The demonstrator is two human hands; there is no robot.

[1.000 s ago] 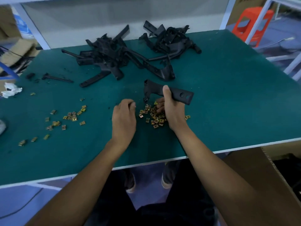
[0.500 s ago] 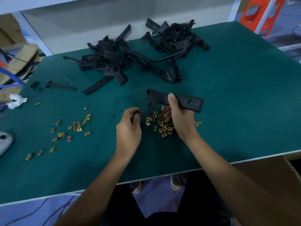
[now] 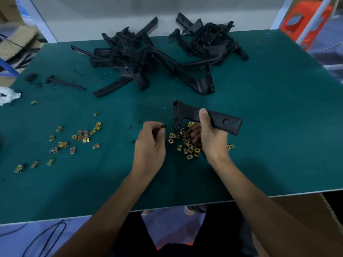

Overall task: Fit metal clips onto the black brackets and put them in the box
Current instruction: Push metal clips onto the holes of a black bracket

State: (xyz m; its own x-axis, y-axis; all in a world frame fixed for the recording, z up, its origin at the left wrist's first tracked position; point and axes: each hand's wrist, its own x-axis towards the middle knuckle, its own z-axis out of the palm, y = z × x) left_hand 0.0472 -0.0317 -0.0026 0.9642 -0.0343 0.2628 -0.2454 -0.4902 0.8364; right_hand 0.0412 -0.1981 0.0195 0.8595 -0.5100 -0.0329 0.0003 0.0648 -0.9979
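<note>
The black bracket is gripped in the right hand, just over a heap of metal clips on the green table. The left hand pinches a small dark piece. More brackets lie piled behind.

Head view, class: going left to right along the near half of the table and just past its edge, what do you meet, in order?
Crumpled white wad → scattered metal clips → left hand → right hand gripping the black bracket → cardboard box.
</note>
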